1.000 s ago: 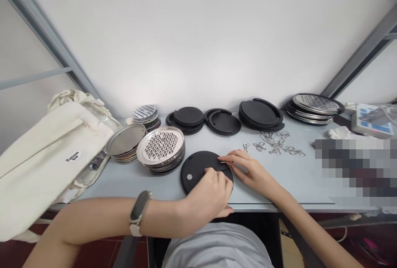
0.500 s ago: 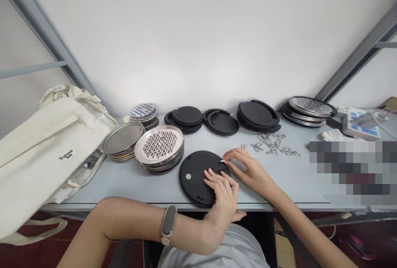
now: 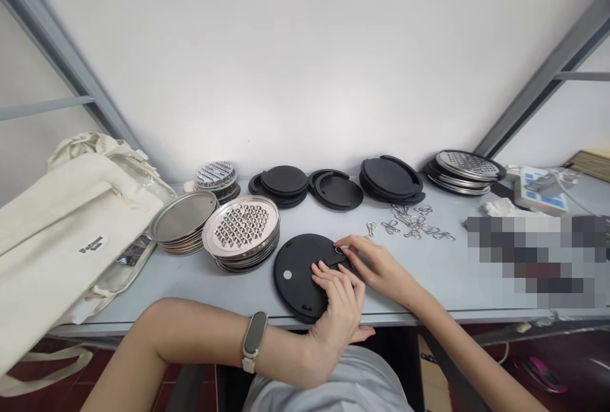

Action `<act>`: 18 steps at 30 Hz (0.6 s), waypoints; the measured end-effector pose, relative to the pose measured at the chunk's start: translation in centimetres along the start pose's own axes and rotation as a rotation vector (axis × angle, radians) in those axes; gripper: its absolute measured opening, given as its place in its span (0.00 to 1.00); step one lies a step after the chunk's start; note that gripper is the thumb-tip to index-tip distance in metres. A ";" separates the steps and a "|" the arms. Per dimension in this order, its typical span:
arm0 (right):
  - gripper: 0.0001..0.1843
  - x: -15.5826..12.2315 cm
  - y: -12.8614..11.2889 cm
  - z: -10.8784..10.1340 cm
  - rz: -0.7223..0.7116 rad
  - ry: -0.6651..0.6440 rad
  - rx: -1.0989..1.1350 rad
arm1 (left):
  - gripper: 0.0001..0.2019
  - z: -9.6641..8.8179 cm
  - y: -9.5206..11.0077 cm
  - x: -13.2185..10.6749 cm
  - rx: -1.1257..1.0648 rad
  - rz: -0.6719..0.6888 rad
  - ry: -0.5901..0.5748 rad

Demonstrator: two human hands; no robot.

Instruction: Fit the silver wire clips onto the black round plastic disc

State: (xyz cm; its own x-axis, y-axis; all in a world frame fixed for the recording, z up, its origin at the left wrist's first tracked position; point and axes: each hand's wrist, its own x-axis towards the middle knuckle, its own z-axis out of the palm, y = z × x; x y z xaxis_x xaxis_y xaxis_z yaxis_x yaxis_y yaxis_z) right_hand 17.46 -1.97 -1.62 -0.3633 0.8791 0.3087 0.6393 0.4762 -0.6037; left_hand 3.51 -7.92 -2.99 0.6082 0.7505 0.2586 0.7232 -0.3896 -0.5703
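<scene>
A round black plastic disc (image 3: pixel 296 294) lies near the table's front edge, with a pale round spot and small slots in its face. My left hand (image 3: pixel 339 294) rests across its right side, fingers stretched out flat and thumb sticking out past the rim. At the disc's upper right, my right hand (image 3: pixel 376 267) pinches a small metal wire clip (image 3: pixel 338 250) against the surface. Part of the clip is hidden by the fingertips. Similar loose wire clips (image 3: pixel 413 222) lie in a scattered heap beyond my right hand.
Stacked metal grater plates (image 3: pixel 243 226) and plain metal discs (image 3: pixel 183 216) stand left. Black plastic discs (image 3: pixel 284 180) and black holders (image 3: pixel 391 177) line the wall. Farther right sit assembled graters (image 3: pixel 469 167) and a white box (image 3: pixel 541 189). A cream bag (image 3: pixel 86 208) covers the left end.
My right hand has moved slightly left, bringing the wire clip from the disc's edge onto its upper right face. My left hand stays on the disc. The view has shifted a little.
</scene>
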 end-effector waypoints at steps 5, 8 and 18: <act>0.10 -0.1 -0.1 0.1 0.017 -0.033 0.015 | 0.47 -0.2 0.2 -0.1 -0.022 -0.032 -0.002; 0.09 -0.1 -0.2 0.0 0.022 -0.052 0.068 | 0.47 -0.2 0.1 -0.1 -0.029 -0.014 0.011; 0.09 -0.3 -0.1 -0.2 0.018 -0.058 0.077 | 0.47 -0.1 0.3 -0.1 -0.010 -0.020 0.003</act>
State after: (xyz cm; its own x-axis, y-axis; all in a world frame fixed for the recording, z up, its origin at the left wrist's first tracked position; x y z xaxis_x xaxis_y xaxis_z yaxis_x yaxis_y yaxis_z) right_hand 17.71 -2.30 -1.50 -0.3923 0.8837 0.2554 0.5930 0.4552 -0.6642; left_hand 3.73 -8.14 -3.16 0.5950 0.7562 0.2723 0.7381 -0.3799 -0.5576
